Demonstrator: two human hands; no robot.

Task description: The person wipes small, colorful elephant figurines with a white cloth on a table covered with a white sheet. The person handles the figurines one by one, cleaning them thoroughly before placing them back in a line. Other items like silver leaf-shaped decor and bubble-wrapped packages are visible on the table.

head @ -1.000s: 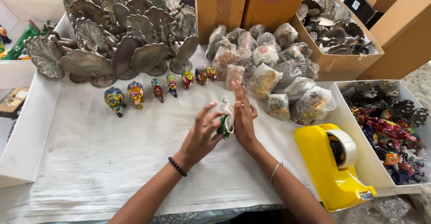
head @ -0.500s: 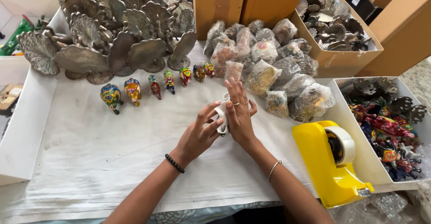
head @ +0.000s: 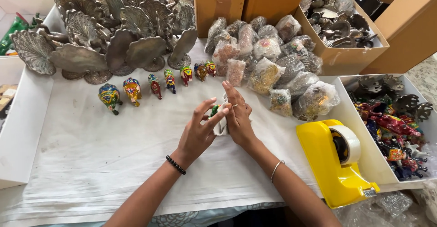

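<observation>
My left hand (head: pixel 196 135) and my right hand (head: pixel 238 117) meet over the white cloth (head: pixel 114 163) at table centre. Between them they grip a small painted figurine (head: pixel 214 111) partly wrapped in white paper (head: pixel 221 126); only a green and red bit of it shows. Just beyond my hands stands a row of several small colourful painted elephant figurines (head: pixel 132 90), largest at the left, smallest at the right.
Metal peacock figures (head: pixel 114 31) crowd the back left. Plastic-wrapped bundles (head: pixel 273 67) lie behind my right hand. A yellow tape dispenser (head: pixel 337 163) sits at the right. A white tray (head: pixel 364 163) holds painted figurines; cardboard boxes (head: pixel 341 58) stand behind it.
My hands have stayed together at the centre, turning the white paper further around the small figurine, so less of it shows. The camera view shifted slightly.
</observation>
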